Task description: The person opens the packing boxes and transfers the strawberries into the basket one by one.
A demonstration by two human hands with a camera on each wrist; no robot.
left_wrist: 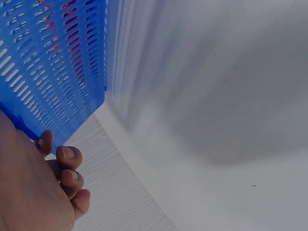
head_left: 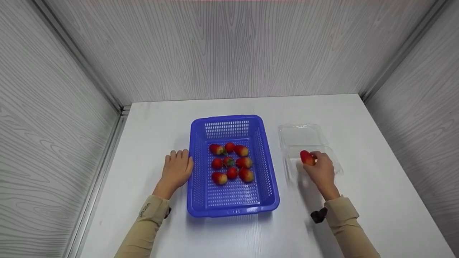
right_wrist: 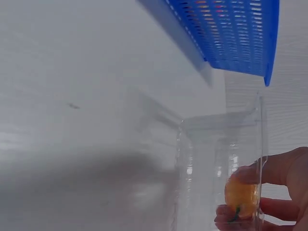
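My right hand [head_left: 321,170] pinches a red strawberry [head_left: 307,158] with a yellow-orange end over the near half of a clear plastic clamshell box [head_left: 331,157]. In the right wrist view that strawberry [right_wrist: 240,195] shows its orange end and green stem, behind the box's clear wall. The blue perforated basket [head_left: 233,212] holds several red and red-yellow strawberries [head_left: 244,163], loosely grouped in its middle. At the basket's left rim rests my left hand [head_left: 176,168], its thumb side touching the edge. From the left wrist view, its loosely bent fingers [left_wrist: 70,153] hold nothing.
The box's lid [head_left: 301,134] lies folded back on the far side. Everything stands on a white table [head_left: 161,122], with wood-grain panels [head_left: 229,50] behind and at both sides. The box sits right of the basket, a narrow gap between.
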